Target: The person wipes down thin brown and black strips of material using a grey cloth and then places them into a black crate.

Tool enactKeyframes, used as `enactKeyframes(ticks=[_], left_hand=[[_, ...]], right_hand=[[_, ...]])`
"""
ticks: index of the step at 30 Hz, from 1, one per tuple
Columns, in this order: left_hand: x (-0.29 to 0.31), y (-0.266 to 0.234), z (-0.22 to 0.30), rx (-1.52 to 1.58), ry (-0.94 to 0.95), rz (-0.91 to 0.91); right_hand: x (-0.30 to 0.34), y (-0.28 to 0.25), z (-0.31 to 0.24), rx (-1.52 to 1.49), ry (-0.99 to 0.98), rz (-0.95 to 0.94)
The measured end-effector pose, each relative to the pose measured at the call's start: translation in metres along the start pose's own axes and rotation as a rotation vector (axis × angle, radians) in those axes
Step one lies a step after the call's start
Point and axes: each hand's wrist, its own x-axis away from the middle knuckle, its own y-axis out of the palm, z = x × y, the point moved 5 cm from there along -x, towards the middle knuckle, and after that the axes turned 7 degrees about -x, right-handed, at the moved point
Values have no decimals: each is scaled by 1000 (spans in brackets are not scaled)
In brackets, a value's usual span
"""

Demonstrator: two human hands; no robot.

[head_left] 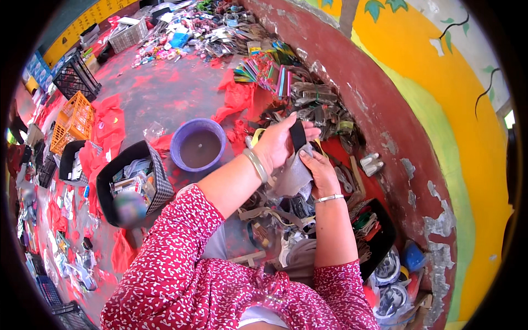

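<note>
Near the middle of the view, my left hand holds a flat black strip across its fingers, with the thumb beside it. My right hand is closed on a crumpled grey cloth, which touches the strip's lower end and hangs between my hands. Whether strip and cloth are one piece I cannot tell. Below the hands lies a jumble of straps and small goods, partly hidden by my arms.
A purple basin of murky water stands left of my arm. Beyond it are a checkered bin of packets and an orange crate. Heaped goods line the red wall. A black bin sits by my right forearm.
</note>
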Motion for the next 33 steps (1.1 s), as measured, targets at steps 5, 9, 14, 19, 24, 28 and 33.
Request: enactKeyframes(ticks=[5, 9, 14, 19, 24, 28, 33], left_hand=[[0, -1, 12, -50, 41, -20], [6, -16, 11, -135, 6, 3], [5, -28, 47, -190, 222, 138], [10, -24, 42, -39, 110, -18], [10, -29, 20, -354, 157, 60], [11, -28, 20, -446, 159, 98], [9, -30, 18, -322, 174, 172]], right_hand=[[-18, 1, 2, 13, -38, -12], [-28, 10, 2, 21, -32, -3], [-41, 7, -1, 34, -17, -61], [-45, 16, 0, 22, -51, -44], [-47, 19, 2, -4, -78, 6], [-47, 23, 10, 26, -8, -45], [-46, 23, 19, -19, -4, -43]])
